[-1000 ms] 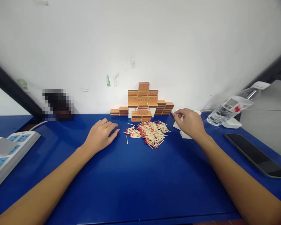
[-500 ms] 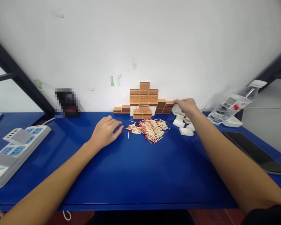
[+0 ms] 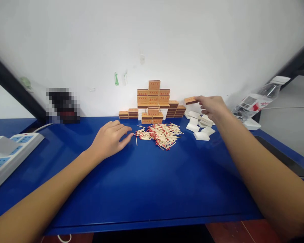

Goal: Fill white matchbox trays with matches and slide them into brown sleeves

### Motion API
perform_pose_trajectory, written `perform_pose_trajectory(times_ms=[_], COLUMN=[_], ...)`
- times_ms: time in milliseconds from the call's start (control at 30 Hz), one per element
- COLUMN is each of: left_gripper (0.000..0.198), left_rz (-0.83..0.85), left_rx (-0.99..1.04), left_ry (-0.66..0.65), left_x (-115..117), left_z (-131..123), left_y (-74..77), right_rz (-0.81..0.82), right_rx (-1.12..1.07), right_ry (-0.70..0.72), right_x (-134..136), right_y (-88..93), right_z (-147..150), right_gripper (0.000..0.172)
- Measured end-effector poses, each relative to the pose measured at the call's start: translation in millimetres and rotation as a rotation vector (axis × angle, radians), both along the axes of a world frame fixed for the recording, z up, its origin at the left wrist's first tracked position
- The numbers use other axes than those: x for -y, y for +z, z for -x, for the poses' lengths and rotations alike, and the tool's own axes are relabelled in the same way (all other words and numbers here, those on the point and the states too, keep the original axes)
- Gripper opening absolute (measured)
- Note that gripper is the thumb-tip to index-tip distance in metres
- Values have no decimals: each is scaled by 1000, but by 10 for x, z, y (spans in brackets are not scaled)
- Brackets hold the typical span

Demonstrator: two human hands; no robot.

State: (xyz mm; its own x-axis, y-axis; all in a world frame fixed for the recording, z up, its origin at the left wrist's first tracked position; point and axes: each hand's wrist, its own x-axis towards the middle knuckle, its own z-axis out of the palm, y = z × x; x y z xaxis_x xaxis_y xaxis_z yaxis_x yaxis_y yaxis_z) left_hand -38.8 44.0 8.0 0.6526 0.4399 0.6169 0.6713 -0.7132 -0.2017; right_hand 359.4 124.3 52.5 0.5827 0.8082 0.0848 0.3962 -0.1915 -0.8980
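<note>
Wall (image 3: 152,40): white, behind your blue table (image 3: 152,189).
Right hand (image 3: 212,105): your grip pinches a matchbox (image 3: 191,101), raised right of the matchbox stack (image 3: 153,99).
Left hand (image 3: 112,138): your grip is loosely open, just beside scattered matches (image 3: 164,135).
White trays (image 3: 201,136): strewn below your right hand.
Bottle (image 3: 254,104): beyond your right forearm.
Phone (image 3: 276,151): partly hidden by that forearm.
Power strip (image 3: 20,148): far left.

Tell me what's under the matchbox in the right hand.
Below that matchbox, in view, white trays lie on the blue table; what the trays cover cannot be seen.
</note>
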Motion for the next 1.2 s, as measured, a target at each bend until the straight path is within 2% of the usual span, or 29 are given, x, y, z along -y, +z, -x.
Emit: perform_pose_trajectory(times_ms=[133,267,367,467,567,667,767,833,900,967,1000,1067,1133,1200], left_gripper=[24,22,24,40,56,52,40,37,35,32,33,34,35,34], left_rz=[-22,-15,5,14,41,117,229,281,321,358,379,421,463,488], left_rx=[-34,-13,47,117,106,0,-125,-197,-267,-342,-372,-401,-414,-425], left_ry=[-44,-78,-78,-98,-139,-168,-169,-139,-70,50,116,220,291,336], left_x=[43,87,131,205,298,379,412,399,360,306,279,231,191,154], left_z=[-55,-101,-137,-183,-229,-270,-283,-260,-205,-131,-92,-19,42,95], left_y=[-1,-10,-8,22,61,75,84,116,177,256,294,353,378,371], right_rz=[-39,1,90,163,221,242,224,116,-35,-41,1,127,270,323], right_rx=[-8,-43,-93,-94,34,3,61,302,676,962,1045,1103,1034,977], right_ry=[73,219,434,685,1021,1133,1231,1181,968,754,699,612,654,707], right_x=[294,442,549,771,1074,1312,1339,1216,1012,790,693,551,478,452], right_y=[43,30,26,-49,-189,-290,-290,-250,-203,-170,-162,-165,-190,-227], right_z=[-15,70,253,601,1013,1301,1327,1155,836,430,227,-113,-308,-362], right_gripper=[24,29,33,30,31,28,27,27,24,24,26,30,30,23])
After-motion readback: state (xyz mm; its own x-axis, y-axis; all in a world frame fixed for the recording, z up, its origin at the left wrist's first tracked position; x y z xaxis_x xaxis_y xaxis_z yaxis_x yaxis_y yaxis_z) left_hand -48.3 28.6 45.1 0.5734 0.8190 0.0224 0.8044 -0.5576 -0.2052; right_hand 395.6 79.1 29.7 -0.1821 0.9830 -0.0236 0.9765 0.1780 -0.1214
